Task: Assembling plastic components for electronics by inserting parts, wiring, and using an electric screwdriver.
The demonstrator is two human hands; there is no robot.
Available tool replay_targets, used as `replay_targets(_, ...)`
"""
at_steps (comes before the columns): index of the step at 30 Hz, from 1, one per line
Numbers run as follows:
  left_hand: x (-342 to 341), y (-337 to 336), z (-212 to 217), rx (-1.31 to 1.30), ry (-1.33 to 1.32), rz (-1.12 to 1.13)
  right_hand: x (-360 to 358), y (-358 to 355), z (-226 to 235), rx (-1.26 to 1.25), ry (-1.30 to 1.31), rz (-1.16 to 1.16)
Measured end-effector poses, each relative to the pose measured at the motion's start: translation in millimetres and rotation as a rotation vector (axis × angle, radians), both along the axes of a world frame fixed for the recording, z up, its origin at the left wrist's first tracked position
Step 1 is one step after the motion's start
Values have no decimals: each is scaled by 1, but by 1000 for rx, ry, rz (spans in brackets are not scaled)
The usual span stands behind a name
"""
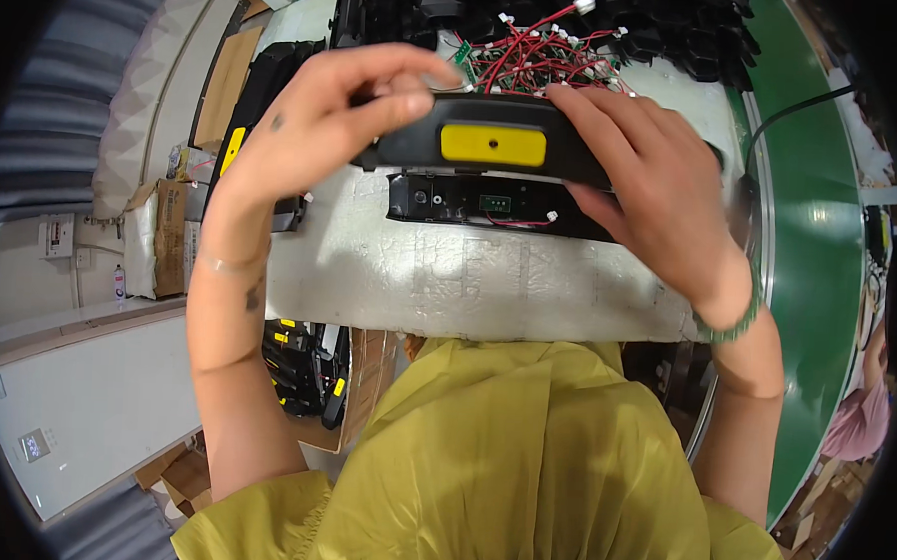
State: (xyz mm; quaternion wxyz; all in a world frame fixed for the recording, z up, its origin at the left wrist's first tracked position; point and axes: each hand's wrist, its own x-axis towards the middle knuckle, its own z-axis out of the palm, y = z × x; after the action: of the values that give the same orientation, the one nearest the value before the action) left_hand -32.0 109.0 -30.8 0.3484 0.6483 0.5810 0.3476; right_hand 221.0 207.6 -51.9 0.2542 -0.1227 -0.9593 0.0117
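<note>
A long black plastic housing (405, 136) with a yellow panel (521, 146) on its face is held up over the table. My right hand (663, 174) grips its right end, fingers over the top and thumb below. By the left end my left hand (320, 119) has thumb and forefinger apart and nothing seen between them; whether it touches the housing is unclear. Just nearer me lies a second black casing (452, 202), hollow side up, with a small green circuit board (496, 203) and a thin lead ending in a white plug. My right hand hides its right end.
Beyond the housing sits a tangled pile of red and black wires (528, 58) with white plugs and green boards. Stacked black parts (694, 36) stand behind. More black casings (245, 121) line the left. Below the table edge, a carton (372, 377) stands beside yellow-marked black parts.
</note>
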Motion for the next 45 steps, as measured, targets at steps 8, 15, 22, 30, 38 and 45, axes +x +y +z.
replay_targets(8,23,-14,-86,120,305,-44,12,-11,-70,-364,-311,23)
replay_targets(15,52,-20,-69,380,599,-2,0,-8,-66,-386,-367,58)
replay_targets(22,66,-43,-69,-26,526,9,-13,-14,-26,-454,-332,220)
replay_targets(30,-23,-140,-10,-177,25,367,-91,62,-43,-378,297,241)
replay_targets(38,-20,-85,-30,-36,402,802,-114,65,-96,58,-287,101)
replay_targets(45,-9,-47,-58,-332,616,736,-45,60,-94,65,-198,72)
